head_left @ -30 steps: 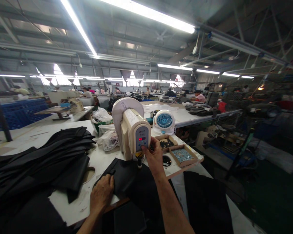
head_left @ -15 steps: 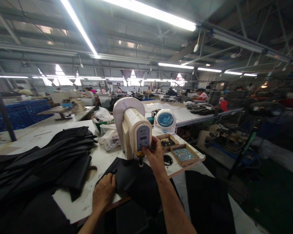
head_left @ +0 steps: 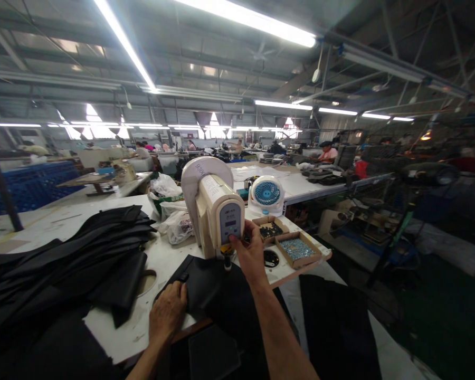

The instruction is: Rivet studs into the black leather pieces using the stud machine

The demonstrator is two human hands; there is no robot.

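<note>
A cream snap-press or riveting machine (head_left: 217, 198) with a blue-grey control panel (head_left: 231, 216) stands in front of me. My right hand (head_left: 251, 253) is raised at its head, the thumb touching the panel's lower part and the fingers apart along the right side. Beneath the machine's punch (head_left: 227, 261) lies a black sheet of leather-like material (head_left: 206, 285). My left hand (head_left: 168, 311) rests on that sheet's left edge with fingers bent and together. Just beyond its fingertips is a small black buckle-like piece (head_left: 183, 277).
Black cut pieces (head_left: 103, 253) are heaped on the left of the white table (head_left: 121, 338). Cardboard trays hold silver fasteners (head_left: 298, 250) and dark ones (head_left: 269, 230). A small blue-and-white fan (head_left: 266, 193) stands behind them. Another black piece (head_left: 336, 322) hangs right. Co-workers sit far off.
Both hands hold nearly the same places. On the control panel, the reddish display and green light look dimmer now. The view has shifted slightly.
</note>
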